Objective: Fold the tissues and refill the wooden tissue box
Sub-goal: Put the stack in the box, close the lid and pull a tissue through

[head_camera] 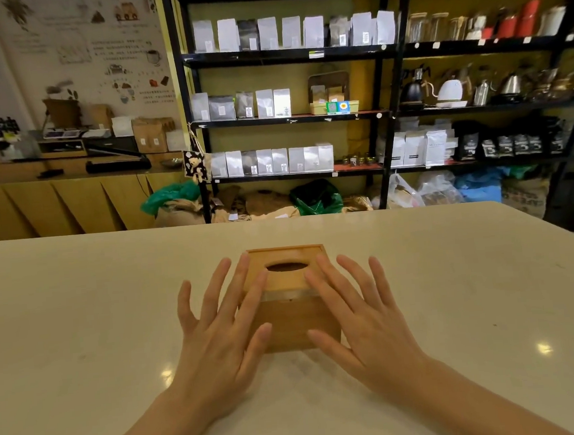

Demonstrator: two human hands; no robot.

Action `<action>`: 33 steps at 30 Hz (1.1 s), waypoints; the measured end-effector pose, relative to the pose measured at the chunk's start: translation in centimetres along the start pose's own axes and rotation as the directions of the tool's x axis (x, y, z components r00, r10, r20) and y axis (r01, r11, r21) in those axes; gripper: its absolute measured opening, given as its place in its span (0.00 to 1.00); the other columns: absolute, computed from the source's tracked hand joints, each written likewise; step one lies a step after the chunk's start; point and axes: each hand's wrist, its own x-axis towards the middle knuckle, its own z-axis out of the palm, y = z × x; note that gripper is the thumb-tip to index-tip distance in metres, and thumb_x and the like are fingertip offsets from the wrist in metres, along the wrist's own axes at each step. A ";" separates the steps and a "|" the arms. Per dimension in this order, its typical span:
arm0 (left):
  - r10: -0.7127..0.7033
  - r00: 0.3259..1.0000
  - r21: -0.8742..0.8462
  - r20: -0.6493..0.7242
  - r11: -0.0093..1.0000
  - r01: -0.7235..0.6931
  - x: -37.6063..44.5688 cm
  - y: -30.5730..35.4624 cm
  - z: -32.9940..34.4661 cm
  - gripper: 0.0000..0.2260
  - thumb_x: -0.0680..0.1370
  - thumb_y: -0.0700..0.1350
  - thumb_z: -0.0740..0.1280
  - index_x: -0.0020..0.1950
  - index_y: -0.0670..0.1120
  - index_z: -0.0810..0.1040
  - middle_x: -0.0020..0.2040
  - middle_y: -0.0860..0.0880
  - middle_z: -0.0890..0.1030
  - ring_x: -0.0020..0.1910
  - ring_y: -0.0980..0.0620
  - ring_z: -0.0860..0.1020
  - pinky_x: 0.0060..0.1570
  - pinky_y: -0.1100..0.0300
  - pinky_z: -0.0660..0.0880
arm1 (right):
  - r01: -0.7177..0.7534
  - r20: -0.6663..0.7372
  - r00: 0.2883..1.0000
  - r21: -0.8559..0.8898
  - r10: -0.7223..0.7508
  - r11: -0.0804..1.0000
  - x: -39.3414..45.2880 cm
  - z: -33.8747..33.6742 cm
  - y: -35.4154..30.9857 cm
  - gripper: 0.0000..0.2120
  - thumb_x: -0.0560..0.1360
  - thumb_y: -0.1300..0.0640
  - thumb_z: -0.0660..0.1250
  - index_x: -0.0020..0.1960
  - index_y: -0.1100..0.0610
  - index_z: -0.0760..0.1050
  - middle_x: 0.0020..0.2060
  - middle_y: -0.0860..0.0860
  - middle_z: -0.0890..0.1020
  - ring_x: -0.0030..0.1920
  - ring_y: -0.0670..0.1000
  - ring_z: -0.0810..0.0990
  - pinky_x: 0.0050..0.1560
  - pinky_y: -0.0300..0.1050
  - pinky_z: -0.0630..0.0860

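A wooden tissue box [291, 314] stands in the middle of the pale table, its lid on top with a dark oval slot [286, 266]. No tissue shows in the slot, and no loose tissues are in view. My left hand [219, 329] is spread flat with fingers apart, overlapping the box's left side. My right hand [362, 317] mirrors it on the box's right side, fingers apart. Neither hand holds anything. Whether the fingertips touch the box is unclear.
The pale table [82, 336] stretches wide to both sides, its far edge just behind the box. Beyond it stand black shelves [286, 54] with white bags, kettles and jars, sacks on the floor, and a wooden counter [71, 200] at left.
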 end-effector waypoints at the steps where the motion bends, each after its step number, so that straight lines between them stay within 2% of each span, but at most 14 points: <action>1: 0.008 1.000 0.003 0.013 1.000 -0.008 -0.2 0.0 0.1 0.25 0.78 0.56 0.42 0.74 0.51 0.55 0.75 0.48 0.55 0.75 0.50 0.46 0.69 0.45 0.38 | -0.001 0.006 1.000 0.004 0.001 1.000 -0.1 0.0 0.0 0.29 0.77 0.38 0.46 0.72 0.52 0.60 0.71 0.52 0.67 0.71 0.54 0.59 0.71 0.60 0.49; 7: 0.025 0.998 -0.022 0.060 0.999 -0.024 -0.4 0.0 0.1 0.24 0.79 0.55 0.43 0.72 0.49 0.61 0.74 0.46 0.61 0.74 0.48 0.52 0.69 0.45 0.39 | -0.010 0.030 1.000 0.023 0.009 1.000 0.0 0.2 0.1 0.28 0.78 0.39 0.45 0.70 0.53 0.65 0.68 0.51 0.72 0.70 0.53 0.61 0.72 0.59 0.45; 11: 0.008 0.998 -0.101 0.064 0.995 -0.001 -0.2 0.4 0.3 0.25 0.79 0.55 0.43 0.69 0.47 0.67 0.69 0.47 0.71 0.72 0.51 0.58 0.69 0.46 0.41 | 0.012 -0.004 1.000 0.042 -0.012 0.999 0.2 0.0 0.2 0.27 0.78 0.40 0.46 0.67 0.54 0.68 0.65 0.51 0.76 0.68 0.53 0.64 0.73 0.59 0.45; 14: 0.007 0.999 -0.139 0.053 0.990 0.001 0.1 0.5 0.2 0.24 0.79 0.55 0.44 0.65 0.47 0.71 0.64 0.47 0.76 0.68 0.50 0.62 0.69 0.47 0.43 | 0.052 -0.085 0.995 0.035 -0.049 0.998 0.9 -0.3 0.3 0.24 0.78 0.43 0.48 0.60 0.55 0.75 0.57 0.52 0.81 0.64 0.53 0.69 0.72 0.62 0.47; 16: 0.010 1.000 -0.148 0.000 0.989 -0.010 0.4 0.4 0.1 0.23 0.79 0.55 0.45 0.61 0.48 0.74 0.60 0.48 0.78 0.67 0.50 0.65 0.69 0.48 0.43 | 0.077 -0.124 0.989 0.010 -0.075 0.997 1.8 -0.6 0.6 0.23 0.78 0.44 0.49 0.53 0.54 0.79 0.50 0.50 0.83 0.60 0.52 0.72 0.71 0.63 0.49; 19: 0.019 0.996 -0.157 -0.085 0.987 -0.033 1.2 0.2 -0.1 0.21 0.79 0.54 0.46 0.53 0.50 0.77 0.53 0.51 0.81 0.63 0.53 0.68 0.68 0.48 0.44 | 0.082 -0.144 0.986 0.007 -0.081 0.997 3.5 -1.1 0.9 0.22 0.79 0.46 0.48 0.42 0.52 0.79 0.40 0.47 0.83 0.53 0.49 0.76 0.71 0.62 0.49; 21: 0.024 0.994 -0.162 -0.103 0.986 -0.040 2.4 -0.2 -0.6 0.18 0.78 0.53 0.49 0.46 0.51 0.78 0.46 0.54 0.81 0.56 0.56 0.72 0.67 0.47 0.48 | 0.078 -0.116 0.991 0.042 -0.072 0.996 4.8 -1.4 0.9 0.21 0.78 0.46 0.50 0.37 0.51 0.78 0.35 0.46 0.82 0.46 0.48 0.78 0.70 0.58 0.52; 24: -0.068 0.997 -0.274 0.042 0.959 0.077 5.2 -0.9 -2.0 0.18 0.74 0.58 0.50 0.42 0.53 0.77 0.39 0.57 0.79 0.42 0.58 0.75 0.62 0.55 0.59 | 0.081 0.070 0.994 0.089 -0.087 0.993 7.3 -2.4 1.2 0.18 0.77 0.48 0.52 0.34 0.50 0.74 0.31 0.46 0.78 0.39 0.47 0.76 0.70 0.55 0.58; 26: -0.107 0.987 -0.348 0.119 0.926 0.143 6.8 -1.4 -2.5 0.16 0.74 0.60 0.55 0.45 0.54 0.78 0.40 0.57 0.80 0.42 0.57 0.76 0.52 0.60 0.67 | 0.085 0.254 0.961 0.092 -0.106 0.992 9.0 -3.1 1.4 0.17 0.78 0.47 0.53 0.35 0.50 0.73 0.33 0.46 0.77 0.42 0.47 0.74 0.71 0.51 0.55; 27: -0.119 0.984 -0.371 0.131 0.915 0.160 7.3 -1.6 -2.5 0.13 0.74 0.60 0.58 0.48 0.55 0.78 0.44 0.57 0.80 0.45 0.57 0.76 0.49 0.59 0.70 | 0.088 0.297 0.949 0.089 -0.110 0.992 9.7 -3.3 1.6 0.16 0.78 0.47 0.54 0.38 0.50 0.76 0.37 0.47 0.79 0.46 0.47 0.74 0.70 0.48 0.54; 28: -0.125 0.982 -0.372 0.144 0.912 0.171 7.7 -1.9 -2.3 0.15 0.72 0.61 0.60 0.52 0.56 0.77 0.50 0.57 0.79 0.51 0.57 0.74 0.51 0.58 0.72 | 0.088 0.307 0.945 0.102 -0.116 0.991 10.3 -3.4 1.8 0.14 0.77 0.47 0.56 0.44 0.50 0.79 0.43 0.47 0.81 0.51 0.47 0.73 0.69 0.47 0.56; 29: -0.117 0.978 -0.336 0.171 0.927 0.169 7.8 -2.2 -1.9 0.22 0.69 0.66 0.58 0.58 0.57 0.73 0.58 0.56 0.76 0.58 0.57 0.70 0.58 0.57 0.70 | 0.091 0.307 0.943 0.129 -0.127 0.988 10.8 -3.4 1.9 0.12 0.77 0.47 0.58 0.49 0.48 0.80 0.49 0.47 0.81 0.56 0.47 0.71 0.67 0.46 0.59; 31: -0.089 0.963 -0.225 0.254 0.963 0.148 7.8 -2.8 -1.0 0.41 0.61 0.77 0.46 0.69 0.59 0.61 0.73 0.54 0.60 0.72 0.54 0.54 0.69 0.51 0.55 | 0.110 0.341 0.925 0.181 -0.168 0.977 11.6 -3.0 2.0 0.12 0.76 0.47 0.60 0.54 0.46 0.79 0.62 0.47 0.75 0.66 0.47 0.63 0.66 0.45 0.58; 33: -0.100 0.924 -0.156 0.369 0.973 0.168 7.7 -2.9 -0.2 0.49 0.54 0.79 0.35 0.72 0.61 0.48 0.77 0.54 0.42 0.73 0.54 0.37 0.71 0.47 0.41 | 0.143 0.418 0.882 0.201 -0.217 0.969 12.3 -2.5 2.0 0.11 0.75 0.47 0.62 0.54 0.45 0.80 0.71 0.46 0.66 0.72 0.48 0.54 0.70 0.45 0.52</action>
